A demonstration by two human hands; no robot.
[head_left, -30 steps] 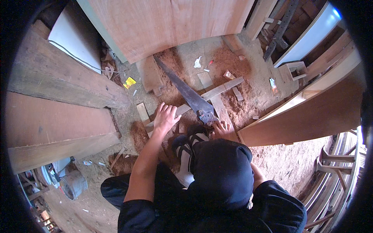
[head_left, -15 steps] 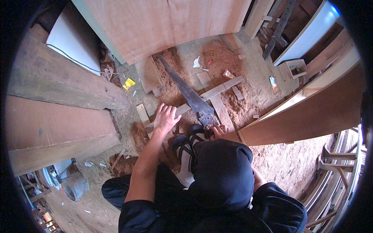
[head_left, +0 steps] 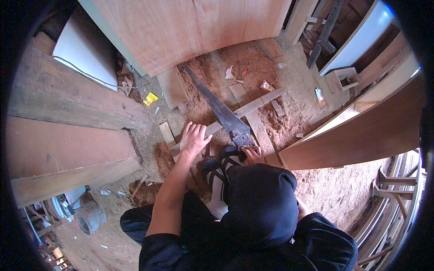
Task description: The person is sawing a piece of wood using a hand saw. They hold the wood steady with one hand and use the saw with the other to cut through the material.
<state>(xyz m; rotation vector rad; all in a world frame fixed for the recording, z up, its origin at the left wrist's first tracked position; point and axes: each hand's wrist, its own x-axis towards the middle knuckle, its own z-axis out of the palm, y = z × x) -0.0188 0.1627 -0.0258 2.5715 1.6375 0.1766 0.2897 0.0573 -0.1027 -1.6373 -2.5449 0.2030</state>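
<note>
A handsaw (head_left: 217, 105) with a dark, tapering blade lies slantwise across a narrow wooden strip (head_left: 257, 103), its tip pointing far left. My right hand (head_left: 254, 155) is closed around the saw's handle end, partly hidden by my hooded head. On the near left part of the strip rests my left hand (head_left: 193, 140), fingers bent over the wood, pressing and gripping it. Beneath the strip, a flat board (head_left: 258, 131) runs crosswise on the floor. My sandalled feet (head_left: 219, 165) are close to the strip, between both hands.
Reddish sawdust (head_left: 257, 67) and litter cover the floor. A big plywood panel (head_left: 190, 27) stands ahead; thick timber beams (head_left: 72, 99) lie at left. On the right is a curved brown panel (head_left: 357, 131). A bucket (head_left: 90, 217) sits at lower left, a small wooden box (head_left: 340, 80) far right.
My right hand and the saw handle have shifted very slightly toward me. My left hand stays on the strip.
</note>
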